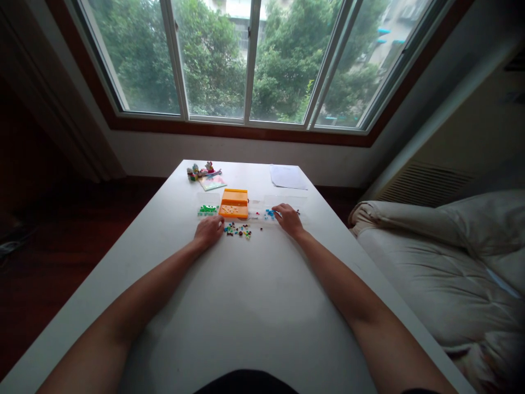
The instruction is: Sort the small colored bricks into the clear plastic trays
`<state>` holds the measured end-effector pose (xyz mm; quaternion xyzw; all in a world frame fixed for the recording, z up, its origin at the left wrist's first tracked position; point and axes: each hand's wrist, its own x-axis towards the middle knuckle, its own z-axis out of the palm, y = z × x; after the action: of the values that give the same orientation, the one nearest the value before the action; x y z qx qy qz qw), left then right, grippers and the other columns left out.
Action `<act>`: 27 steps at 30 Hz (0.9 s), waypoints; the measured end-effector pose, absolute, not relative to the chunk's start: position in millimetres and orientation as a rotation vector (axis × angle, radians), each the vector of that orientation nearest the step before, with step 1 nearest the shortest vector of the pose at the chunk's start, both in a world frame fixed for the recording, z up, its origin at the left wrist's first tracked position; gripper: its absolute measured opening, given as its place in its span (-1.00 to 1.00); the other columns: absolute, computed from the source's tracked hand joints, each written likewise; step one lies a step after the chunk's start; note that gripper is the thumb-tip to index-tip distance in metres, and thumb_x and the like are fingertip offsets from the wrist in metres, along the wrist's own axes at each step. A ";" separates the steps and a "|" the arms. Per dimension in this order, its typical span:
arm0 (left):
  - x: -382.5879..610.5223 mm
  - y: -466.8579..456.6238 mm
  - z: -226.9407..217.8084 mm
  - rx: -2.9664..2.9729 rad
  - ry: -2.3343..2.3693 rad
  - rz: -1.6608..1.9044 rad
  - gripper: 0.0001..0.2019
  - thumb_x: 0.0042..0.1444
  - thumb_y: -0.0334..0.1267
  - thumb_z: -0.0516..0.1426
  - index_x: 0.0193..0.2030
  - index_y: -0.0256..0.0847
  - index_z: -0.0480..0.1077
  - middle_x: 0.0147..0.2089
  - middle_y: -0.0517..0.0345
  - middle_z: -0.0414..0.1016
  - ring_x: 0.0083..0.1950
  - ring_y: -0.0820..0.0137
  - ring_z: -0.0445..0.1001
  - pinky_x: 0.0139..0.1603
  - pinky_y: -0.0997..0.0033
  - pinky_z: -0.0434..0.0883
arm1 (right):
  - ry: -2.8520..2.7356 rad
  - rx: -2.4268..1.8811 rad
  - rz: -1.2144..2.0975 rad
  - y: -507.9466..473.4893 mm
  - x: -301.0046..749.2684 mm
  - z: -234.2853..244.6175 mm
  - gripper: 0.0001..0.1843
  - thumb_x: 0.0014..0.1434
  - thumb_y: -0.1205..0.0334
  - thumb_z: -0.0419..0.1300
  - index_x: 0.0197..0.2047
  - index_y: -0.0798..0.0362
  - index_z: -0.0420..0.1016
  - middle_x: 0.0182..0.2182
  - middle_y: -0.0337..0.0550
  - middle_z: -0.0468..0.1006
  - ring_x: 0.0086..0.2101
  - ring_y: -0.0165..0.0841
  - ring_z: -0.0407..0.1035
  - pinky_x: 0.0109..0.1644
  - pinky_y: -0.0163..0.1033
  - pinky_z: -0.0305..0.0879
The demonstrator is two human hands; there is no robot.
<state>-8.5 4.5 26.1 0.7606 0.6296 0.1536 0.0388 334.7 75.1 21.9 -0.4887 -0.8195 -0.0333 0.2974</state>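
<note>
My left hand rests on the table with its fingers curled closed, between a clear box of green pieces and a loose pile of small mixed-colour pieces. Whatever its fingertips may hold is too small to make out. My right hand is at a clear compartment box, its fingers apart beside small blue pieces. Between the hands stands an open orange case with small pale pieces in its near half. A few red and dark pieces lie in the clear boxes on the right.
Small built brick figures and a colourful card are at the table's far left. White paper sheets lie at the far right. A cream sofa stands right of the white table; a window is beyond.
</note>
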 end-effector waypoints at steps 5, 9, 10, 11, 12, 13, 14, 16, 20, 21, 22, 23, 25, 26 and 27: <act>-1.9 10.0 24.8 2.307 1.995 0.389 -0.76 0.33 -0.14 -0.01 0.00 -0.12 0.40 -0.04 -0.01 0.57 -0.05 0.21 0.52 -0.05 0.30 0.35 | -2.164 -1.261 -0.098 67.7 334.1 21.9 -0.78 0.31 0.36 0.13 -0.07 0.03 0.58 -0.17 0.00 0.56 -0.10 -0.19 0.40 0.05 -0.13 0.30; -2.9 17.5 24.5 2.324 1.984 0.303 -0.77 0.32 -0.18 -0.03 -0.03 -0.13 0.38 -0.10 -0.03 0.59 -0.13 0.19 0.54 -0.11 0.29 0.34 | -2.229 -1.167 -0.049 52.8 319.9 20.2 -0.81 0.32 0.32 0.14 -0.14 0.04 0.60 -0.21 -0.03 0.56 -0.14 -0.23 0.41 0.04 -0.16 0.29; -3.8 19.3 25.0 2.334 1.969 0.279 -0.78 0.31 -0.20 -0.03 -0.04 -0.13 0.38 -0.10 -0.03 0.59 -0.14 0.19 0.54 -0.12 0.29 0.34 | -2.268 -1.138 0.001 49.6 316.6 19.2 -0.82 0.31 0.33 0.15 -0.15 0.04 0.60 -0.23 -0.05 0.56 -0.16 -0.26 0.41 0.01 -0.18 0.30; -4.6 20.9 25.5 2.342 1.954 0.256 -0.79 0.30 -0.20 -0.02 -0.05 -0.14 0.38 -0.10 -0.03 0.59 -0.14 0.19 0.54 -0.12 0.29 0.33 | -2.314 -1.109 0.061 46.6 313.7 18.2 -0.82 0.30 0.33 0.16 -0.15 0.04 0.60 -0.24 -0.07 0.56 -0.19 -0.29 0.42 -0.02 -0.21 0.30; -5.3 22.2 26.0 2.349 1.945 0.237 -0.79 0.29 -0.20 -0.02 -0.07 -0.14 0.39 -0.10 -0.03 0.59 -0.14 0.20 0.54 -0.13 0.30 0.33 | -2.359 -1.084 0.122 44.0 311.2 17.1 -0.82 0.28 0.34 0.17 -0.14 0.04 0.61 -0.25 -0.09 0.56 -0.23 -0.32 0.42 -0.06 -0.24 0.31; -5.9 23.0 26.2 2.353 1.944 0.228 -0.79 0.29 -0.19 -0.02 -0.08 -0.14 0.39 -0.11 -0.03 0.59 -0.13 0.20 0.54 -0.13 0.30 0.33 | -2.395 -1.068 0.174 41.7 308.8 16.0 -0.82 0.26 0.36 0.19 -0.13 0.04 0.61 -0.25 -0.10 0.57 -0.26 -0.34 0.42 -0.09 -0.26 0.31; -6.2 23.4 26.0 2.354 1.951 0.230 -0.79 0.29 -0.18 -0.02 -0.09 -0.14 0.40 -0.11 -0.03 0.59 -0.13 0.20 0.54 -0.13 0.31 0.33 | -2.419 -1.061 0.209 39.4 306.5 14.9 -0.80 0.24 0.37 0.20 -0.11 0.03 0.62 -0.26 -0.11 0.57 -0.28 -0.35 0.42 -0.11 -0.27 0.32; -6.7 23.2 24.8 2.353 1.975 0.267 -0.79 0.29 -0.17 -0.01 -0.10 -0.13 0.41 -0.12 -0.01 0.59 -0.12 0.20 0.53 -0.14 0.31 0.33 | -2.430 -1.061 0.232 35.2 300.9 12.9 -0.74 0.20 0.41 0.20 -0.08 0.03 0.62 -0.26 -0.12 0.56 -0.29 -0.36 0.42 -0.11 -0.28 0.32; -9.6 21.8 21.6 2.320 1.978 0.379 -0.78 0.26 -0.18 0.01 -0.08 -0.11 0.44 -0.16 0.03 0.59 -0.17 0.22 0.53 -0.17 0.31 0.33 | -2.428 -0.981 0.228 27.2 283.5 9.3 -0.68 0.21 0.46 0.15 -0.05 0.02 0.62 -0.19 -0.09 0.55 -0.23 -0.36 0.42 -0.06 -0.27 0.32; -11.0 21.8 21.3 2.298 1.969 0.401 -0.78 0.26 -0.18 0.02 -0.09 -0.10 0.45 -0.17 0.04 0.59 -0.18 0.22 0.52 -0.17 0.31 0.33 | -2.427 -0.963 0.230 25.6 278.8 8.5 -0.68 0.22 0.46 0.14 -0.04 0.02 0.61 -0.19 -0.09 0.54 -0.23 -0.36 0.42 -0.06 -0.28 0.32; -12.5 21.7 21.4 2.273 1.958 0.422 -0.78 0.26 -0.18 0.02 -0.09 -0.09 0.47 -0.18 0.05 0.60 -0.18 0.23 0.52 -0.17 0.32 0.34 | -2.422 -0.955 0.226 24.1 274.5 7.8 -0.68 0.22 0.45 0.15 -0.04 0.02 0.61 -0.19 -0.09 0.53 -0.24 -0.36 0.41 -0.06 -0.27 0.32; -14.1 21.7 21.6 2.248 1.948 0.441 -0.77 0.26 -0.17 0.02 -0.10 -0.09 0.48 -0.17 0.07 0.60 -0.17 0.24 0.52 -0.16 0.32 0.34 | -2.419 -0.948 0.222 22.9 271.1 7.2 -0.69 0.23 0.44 0.15 -0.04 0.02 0.61 -0.20 -0.09 0.52 -0.24 -0.36 0.41 -0.06 -0.27 0.32; -17.1 21.4 22.0 2.216 1.926 0.467 -0.76 0.27 -0.15 0.03 -0.10 -0.07 0.50 -0.17 0.09 0.60 -0.15 0.25 0.52 -0.14 0.34 0.35 | -2.421 -0.931 0.222 21.2 267.2 6.4 -0.73 0.24 0.40 0.18 -0.05 0.01 0.61 -0.21 -0.09 0.51 -0.23 -0.35 0.40 -0.06 -0.27 0.32; -18.3 21.0 22.1 2.214 1.911 0.473 -0.76 0.27 -0.14 0.03 -0.10 -0.07 0.51 -0.17 0.10 0.60 -0.15 0.26 0.51 -0.14 0.35 0.35 | -2.426 -0.920 0.227 20.7 266.7 6.1 -0.76 0.25 0.38 0.19 -0.07 0.01 0.61 -0.22 -0.09 0.51 -0.22 -0.35 0.40 -0.05 -0.27 0.31; -19.2 20.5 22.0 2.219 1.894 0.477 -0.76 0.27 -0.13 0.04 -0.09 -0.06 0.51 -0.18 0.11 0.60 -0.15 0.26 0.51 -0.14 0.35 0.35 | -2.432 -0.911 0.234 20.4 267.1 5.8 -0.78 0.25 0.36 0.19 -0.08 0.01 0.62 -0.22 -0.09 0.50 -0.21 -0.35 0.40 -0.05 -0.28 0.31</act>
<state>-19.2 20.5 22.0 0.7475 0.6379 0.1607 0.0924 267.1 20.4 5.8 -0.3370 -0.8996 0.0867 0.2640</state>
